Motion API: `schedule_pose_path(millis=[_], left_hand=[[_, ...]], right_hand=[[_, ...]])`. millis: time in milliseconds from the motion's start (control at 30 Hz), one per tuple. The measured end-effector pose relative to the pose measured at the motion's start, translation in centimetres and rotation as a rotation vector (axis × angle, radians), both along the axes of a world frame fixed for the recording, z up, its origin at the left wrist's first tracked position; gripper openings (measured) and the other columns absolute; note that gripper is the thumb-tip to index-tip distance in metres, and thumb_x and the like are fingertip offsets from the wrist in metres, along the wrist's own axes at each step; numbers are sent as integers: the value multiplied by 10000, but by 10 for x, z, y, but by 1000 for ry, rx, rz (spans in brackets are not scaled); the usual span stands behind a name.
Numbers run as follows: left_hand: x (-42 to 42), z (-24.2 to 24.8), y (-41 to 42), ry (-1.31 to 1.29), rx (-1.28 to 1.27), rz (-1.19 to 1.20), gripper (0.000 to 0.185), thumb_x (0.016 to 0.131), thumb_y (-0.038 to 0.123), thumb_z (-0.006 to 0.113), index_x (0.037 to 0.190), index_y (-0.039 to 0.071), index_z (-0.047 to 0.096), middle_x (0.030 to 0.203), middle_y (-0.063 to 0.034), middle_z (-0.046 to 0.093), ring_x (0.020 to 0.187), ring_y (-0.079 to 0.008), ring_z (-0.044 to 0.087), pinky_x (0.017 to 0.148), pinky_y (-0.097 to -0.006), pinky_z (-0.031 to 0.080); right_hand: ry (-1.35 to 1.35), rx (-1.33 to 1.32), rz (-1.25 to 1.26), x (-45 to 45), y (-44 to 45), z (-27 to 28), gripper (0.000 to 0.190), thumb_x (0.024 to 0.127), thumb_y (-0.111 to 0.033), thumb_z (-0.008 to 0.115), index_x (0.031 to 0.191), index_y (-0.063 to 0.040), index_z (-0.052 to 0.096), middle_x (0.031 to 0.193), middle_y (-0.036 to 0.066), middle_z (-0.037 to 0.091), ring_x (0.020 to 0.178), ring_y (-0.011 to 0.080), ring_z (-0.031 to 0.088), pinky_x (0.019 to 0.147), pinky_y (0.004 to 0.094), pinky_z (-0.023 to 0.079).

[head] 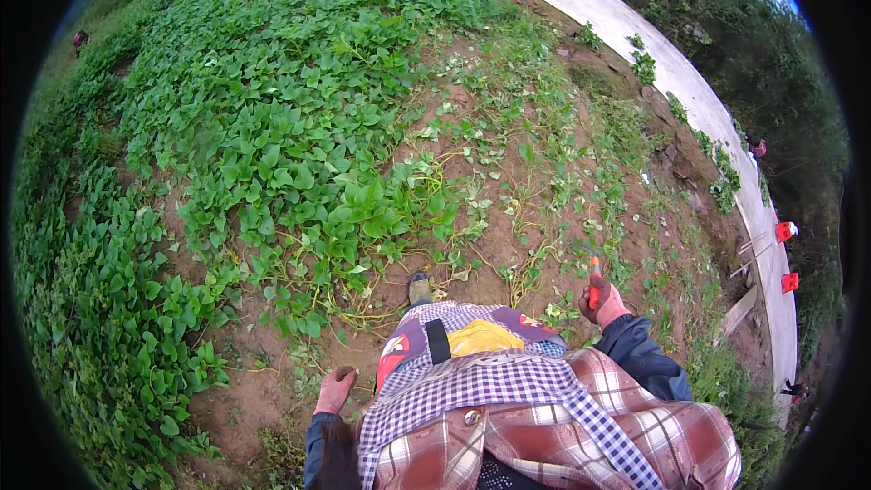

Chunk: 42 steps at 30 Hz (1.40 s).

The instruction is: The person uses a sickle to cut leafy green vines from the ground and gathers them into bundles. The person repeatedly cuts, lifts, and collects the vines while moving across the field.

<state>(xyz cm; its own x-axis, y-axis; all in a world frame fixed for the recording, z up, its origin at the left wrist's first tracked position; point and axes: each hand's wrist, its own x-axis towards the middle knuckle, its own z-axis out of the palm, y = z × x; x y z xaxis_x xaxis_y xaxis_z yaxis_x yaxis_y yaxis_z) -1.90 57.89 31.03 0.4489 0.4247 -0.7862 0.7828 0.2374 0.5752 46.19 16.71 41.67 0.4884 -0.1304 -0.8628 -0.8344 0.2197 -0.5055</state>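
My right hand point(603, 302), in a pinkish, soil-darkened glove, grips the orange handle of a small sickle point(594, 279). Its curved metal blade points away from me, above cut vines point(537, 265) on the soil. My left hand point(337, 388), gloved alike, hangs low beside my body with the fingers curled. No object shows in it, though its palm is hidden. Ahead and to the left grows a dense bed of leafy green vines point(299, 177), which look like sweet potato. One of my shoes point(419, 286) stands on the soil at the bed's edge.
Bare reddish soil point(469, 245) with scattered stems runs ahead. A pale concrete road point(680, 82) curves along the right, with two red containers point(786, 231) beside it. Distant people appear at the far left point(80, 41) and right point(757, 146). My checked apron point(469, 381) hangs in front.
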Motion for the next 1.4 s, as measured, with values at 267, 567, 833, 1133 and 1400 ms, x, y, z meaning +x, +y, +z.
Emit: schedule_pose_path(millis=[267,567,833,1133,1400], left_hand=[[-60,-48,39,35,-184,519,267,844,222,607,1032,34,591,738,-27,595,562,-130,553,441,-254,397],[-10,-29,32,43,-173,440,356,800,297,648,1075,83,571,812,-29,615,631,-160,607,483,-274,408],[35,-28,63,-20,-180,396,319,813,253,634,1040,35,578,721,-4,573,553,-128,549,457,-239,386],[127,-43,77,42,-81,433,231,843,249,595,966,54,608,704,-3,584,534,-114,551,419,-233,354],[369,-93,52,-120,56,-139,300,838,202,599,1015,-39,624,883,-94,668,729,-174,631,633,-280,509]], right_hand=[[-258,-54,-8,59,6,48,192,890,-286,554,880,-111,475,690,11,504,538,134,488,461,295,454],[-174,-24,-160,67,26,29,223,887,-293,551,803,-107,461,586,27,479,466,170,457,409,277,403],[-166,10,-196,56,28,1,206,882,-257,535,804,-86,449,596,39,477,466,167,465,413,282,428],[-86,46,-221,74,-6,-62,218,864,-291,541,815,-95,459,611,20,484,489,155,482,424,290,438],[-14,130,-418,114,-77,-129,218,857,-295,570,783,-120,462,617,37,496,516,182,480,449,307,397]])
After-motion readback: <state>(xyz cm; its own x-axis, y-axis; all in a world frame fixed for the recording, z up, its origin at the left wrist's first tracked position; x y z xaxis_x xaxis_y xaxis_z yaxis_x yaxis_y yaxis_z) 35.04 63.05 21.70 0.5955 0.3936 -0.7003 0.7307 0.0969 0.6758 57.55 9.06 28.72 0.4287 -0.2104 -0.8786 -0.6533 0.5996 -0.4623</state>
